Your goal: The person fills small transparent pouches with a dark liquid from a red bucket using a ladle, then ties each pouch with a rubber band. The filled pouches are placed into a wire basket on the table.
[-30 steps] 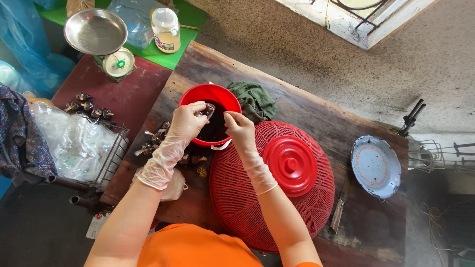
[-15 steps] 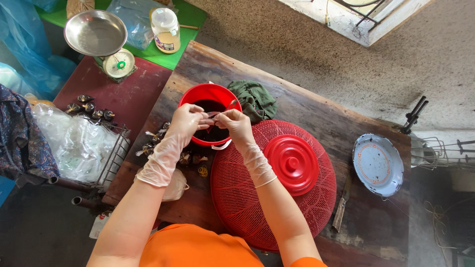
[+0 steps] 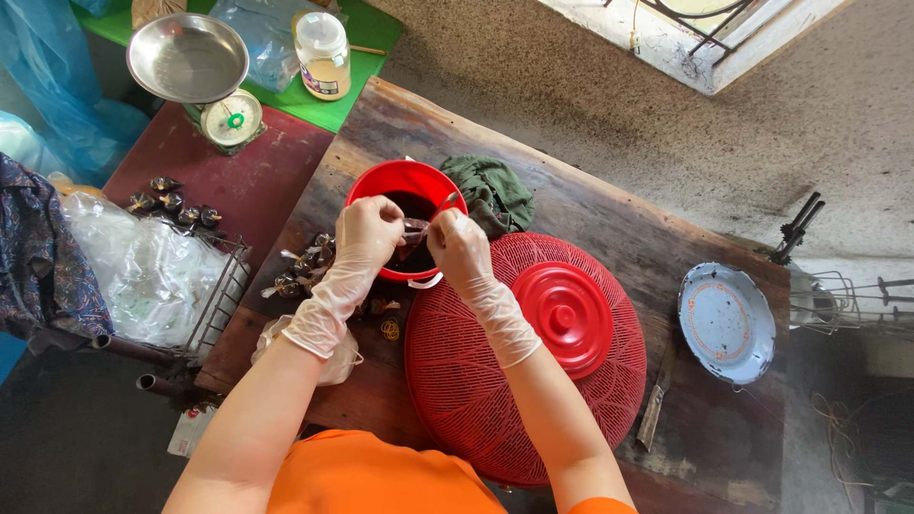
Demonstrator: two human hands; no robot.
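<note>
Both my hands wear thin clear gloves and meet over a red bucket [image 3: 378,181] of dark contents on a worn wooden table [image 3: 609,205]. My left hand [image 3: 369,233] and my right hand [image 3: 457,246] pinch the same small dark filled bag [image 3: 415,229] between their fingertips, just above the bucket's near rim. Small tied dark packets [image 3: 303,266] lie on the table to the left of my left wrist.
A red mesh food cover [image 3: 476,381] with a red lid [image 3: 567,308] on it sits under my right forearm. A green cloth [image 3: 495,190], a blue-rimmed plate [image 3: 726,322], a kitchen scale [image 3: 195,67], a plastic jar [image 3: 324,52] and clear plastic bags [image 3: 133,271] stand around.
My hands have drawn closer together over the bucket and now hold the small bag between them; the view has shifted slightly.
</note>
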